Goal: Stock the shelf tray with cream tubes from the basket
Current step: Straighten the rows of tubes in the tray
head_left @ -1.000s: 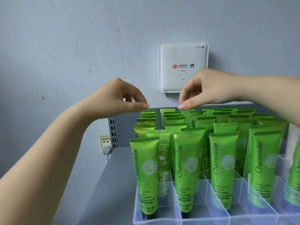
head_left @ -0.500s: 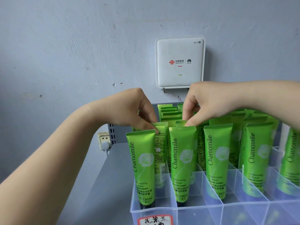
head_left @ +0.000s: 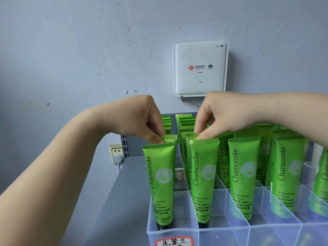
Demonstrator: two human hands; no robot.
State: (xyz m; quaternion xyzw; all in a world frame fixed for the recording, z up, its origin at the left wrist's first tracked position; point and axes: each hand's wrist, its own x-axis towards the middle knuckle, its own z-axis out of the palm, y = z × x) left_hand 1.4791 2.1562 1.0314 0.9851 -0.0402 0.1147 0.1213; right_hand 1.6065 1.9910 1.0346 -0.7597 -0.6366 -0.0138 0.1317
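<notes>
Taking the clear divided shelf tray (head_left: pixel 177 233) as the landmark: off its left side a white wall socket (head_left: pixel 116 153) with a plug in it sits on the grey wall, above the edge of the grey shelf (head_left: pixel 113 201) that carries the tray. The left hand (head_left: pixel 142 119) comes in over the tray's leftmost lane, thumb and fingers curled into a pinch on the crimped top of the second tube (head_left: pixel 169 137) in that lane, right behind the front left tube (head_left: pixel 160 183). The cream tubes are glossy bright green, standing upright on black caps with the flat sealed end up, each printed "Chamomile" sideways, a pale flower, small hand cream lines and "FLORAL" near the cap. Four tubes face fully forward along the front row and a fifth is cut by the right edge; behind them the lanes run back in files whose count cannot be told. On the tray's front wall a red-bordered label (head_left: pixel 174 242) with handwritten characters is partly in view. Above the tray's back a white router box (head_left: pixel 200 68) marked WiFi 7 hangs on the wall. The right hand (head_left: pixel 223 114) reaches over the second lane, fingertips pinched on the top of the tube (head_left: pixel 192 135) behind that lane's front tube (head_left: pixel 203 178)
</notes>
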